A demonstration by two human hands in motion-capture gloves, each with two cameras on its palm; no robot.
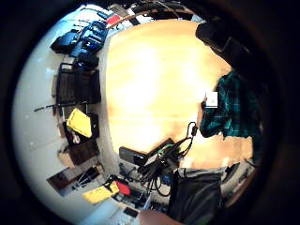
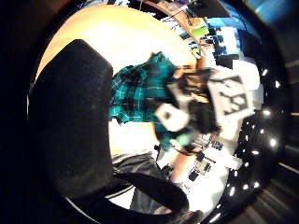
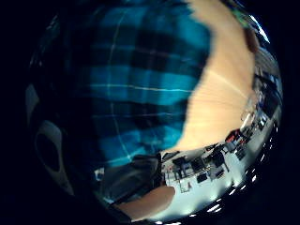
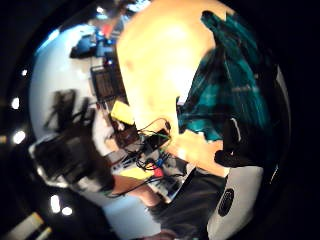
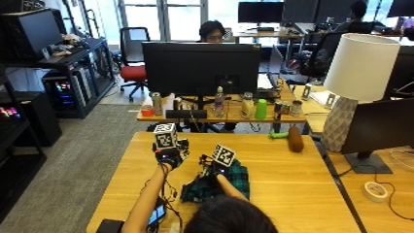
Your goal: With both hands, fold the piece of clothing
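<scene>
Hands first, from the person's left. The left hand [image 5: 171, 154] is raised above the desk [image 5: 291, 179], towards its left half and well apart from the cloth. In its thumb side palm view the thumb [image 2: 70, 121] rises as a broad dark shape with nothing against it, and the little finger side palm view shows only bare wood below. So it holds nothing. I would call the fingers relaxed, though the outside view does not settle how far they curl.

Just right of it lies the shirt [image 5: 213, 183], a green and black plaid bunch on the middle of the desk, nearer the person's edge than the far one. It is already gathered into a small heap, not spread flat.

The right hand [image 5: 216, 167] sits low at the shirt's far edge. Its little finger side palm view is filled with plaid, so the palm is close over the cloth. Whether the fingers pinch it or merely press on it cannot be told.

Judging from this, a fold is partly done and the work is somewhere in its middle. The next move calls for the left hand to come down to the shirt's left edge, so that both hands can take hold and bring one side squarely over the other.
</scene>
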